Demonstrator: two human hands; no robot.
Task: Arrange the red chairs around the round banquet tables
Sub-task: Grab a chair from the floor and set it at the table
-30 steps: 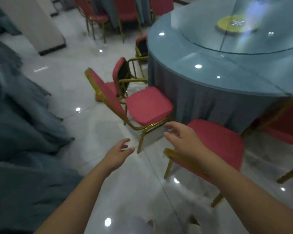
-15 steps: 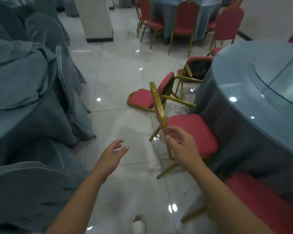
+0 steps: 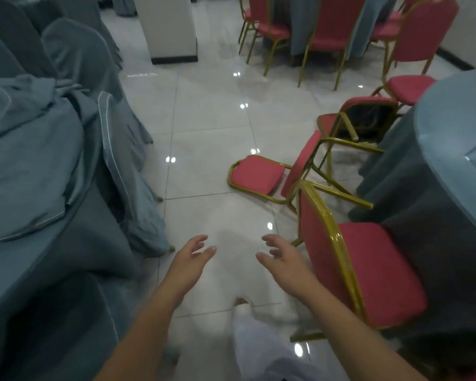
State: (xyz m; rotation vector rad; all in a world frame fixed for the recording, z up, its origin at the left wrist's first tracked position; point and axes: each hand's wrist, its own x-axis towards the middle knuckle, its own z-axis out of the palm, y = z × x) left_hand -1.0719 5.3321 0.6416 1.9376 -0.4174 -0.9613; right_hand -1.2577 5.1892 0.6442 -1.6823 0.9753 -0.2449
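Observation:
A red chair with a gold frame stands upright at the round blue-clothed table on the right. Beyond it a second red chair lies tipped on its back on the floor, legs toward the table. A third red chair lies overturned behind that one, against the cloth. My right hand hovers open just left of the upright chair's back, touching nothing. My left hand is open over the floor, empty.
Chairs in grey-blue covers and loose cloth crowd the left side. A white pillar stands at the back. More upright red chairs ring a far table. White tiled floor runs between. My white-clad leg is below.
My view has swung left and forward along the aisle. My right hand has come off the upright chair's back and now hovers beside it. The left hand stays open.

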